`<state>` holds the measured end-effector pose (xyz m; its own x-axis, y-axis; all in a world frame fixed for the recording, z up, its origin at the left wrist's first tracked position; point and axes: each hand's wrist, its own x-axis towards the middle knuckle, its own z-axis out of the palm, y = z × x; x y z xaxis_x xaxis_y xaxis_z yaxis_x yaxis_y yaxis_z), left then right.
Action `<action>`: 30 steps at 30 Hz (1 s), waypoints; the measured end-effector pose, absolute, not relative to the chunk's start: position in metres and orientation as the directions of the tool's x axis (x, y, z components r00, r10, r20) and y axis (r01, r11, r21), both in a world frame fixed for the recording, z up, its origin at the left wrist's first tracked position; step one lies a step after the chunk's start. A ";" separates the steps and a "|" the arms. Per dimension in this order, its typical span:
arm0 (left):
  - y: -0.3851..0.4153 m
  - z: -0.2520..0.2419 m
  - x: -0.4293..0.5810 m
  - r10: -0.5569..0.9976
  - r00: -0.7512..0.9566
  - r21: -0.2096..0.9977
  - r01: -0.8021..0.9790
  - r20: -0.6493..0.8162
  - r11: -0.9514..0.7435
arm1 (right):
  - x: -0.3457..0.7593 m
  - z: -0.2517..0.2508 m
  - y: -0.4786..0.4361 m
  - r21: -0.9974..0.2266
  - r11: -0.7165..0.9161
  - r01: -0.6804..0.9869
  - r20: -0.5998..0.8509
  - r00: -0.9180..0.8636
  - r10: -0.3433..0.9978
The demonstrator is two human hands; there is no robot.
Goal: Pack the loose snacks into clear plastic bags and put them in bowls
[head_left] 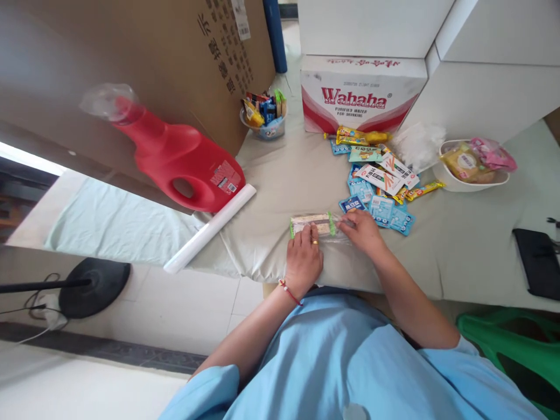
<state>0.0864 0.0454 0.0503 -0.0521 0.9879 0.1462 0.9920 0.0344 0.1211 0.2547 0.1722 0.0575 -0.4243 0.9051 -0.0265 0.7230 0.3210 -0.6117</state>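
A clear plastic bag with snack packets inside point(312, 224) lies on the pale cloth-covered table point(459, 245) right in front of me. My left hand point(304, 256), with a ring and a red bracelet, rests on its near edge, fingers pressed onto the bag. My right hand point(363, 230) grips the bag's right end, fingers closed on the plastic. Just beyond my right hand lies a pile of loose snack packets point(380, 186), several of them blue.
A red detergent jug point(184, 160) and a white roll point(210, 228) lie at left. A small cup of snacks point(265, 116) and a Wahaha box point(361, 93) stand at the back. A white bowl of snacks point(475, 166) and a black pouch point(540, 262) sit right.
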 end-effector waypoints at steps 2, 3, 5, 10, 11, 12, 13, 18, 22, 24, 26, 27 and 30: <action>0.046 0.051 0.085 0.990 -0.044 0.110 0.994 0.136 0.030 | 0.257 0.065 0.176 -0.611 0.378 0.696 0.070 -0.428 0.901; 0.046 0.051 0.085 0.990 -0.040 0.107 0.994 0.134 0.026 | 0.255 0.070 0.176 -0.609 0.392 0.689 0.085 -0.435 0.897; 0.046 0.051 0.086 0.991 -0.035 0.102 0.995 0.133 0.021 | 0.246 0.083 0.175 -0.585 0.394 0.708 0.032 -0.466 0.884; 0.049 0.047 0.088 0.986 -0.043 0.161 0.987 0.159 0.018 | 0.185 0.113 0.162 -0.368 0.412 0.834 -0.194 -0.502 0.843; 0.049 0.046 0.087 0.985 -0.050 0.200 0.980 0.166 0.016 | 0.172 0.116 0.160 -0.332 0.418 0.846 -0.224 -0.501 0.836; 0.049 0.046 0.084 0.984 -0.055 0.252 0.968 0.172 0.011 | 0.161 0.118 0.158 -0.305 0.422 0.854 -0.247 -0.499 0.831; 0.047 0.045 0.080 0.983 -0.054 0.318 0.948 0.177 -0.005 | 0.153 0.118 0.156 -0.286 0.423 0.860 -0.262 -0.495 0.829; 0.025 0.042 0.044 0.970 -0.088 0.750 0.651 0.227 -0.116 | 0.151 0.104 0.133 -0.288 0.490 0.823 -0.184 -0.550 0.815; 0.022 0.039 0.020 0.799 -0.588 0.833 0.502 0.130 0.234 | 0.166 0.080 0.109 -0.308 0.613 0.728 -0.044 -0.654 0.755; 0.037 0.042 0.017 0.783 -0.614 0.761 0.555 0.102 0.336 | 0.169 0.071 0.104 -0.309 0.632 0.711 -0.029 -0.671 0.741; 0.057 0.049 0.015 0.857 -0.509 0.659 0.671 0.077 0.339 | 0.166 0.067 0.104 -0.304 0.626 0.718 -0.041 -0.666 0.745; 0.067 0.053 0.014 0.886 -0.461 0.609 0.717 0.052 0.338 | 0.164 0.067 0.105 -0.299 0.619 0.727 -0.049 -0.659 0.751; 0.086 0.067 0.007 0.911 -0.405 0.506 0.771 -0.077 0.386 | 0.156 0.072 0.106 -0.298 0.613 0.732 -0.047 -0.652 0.756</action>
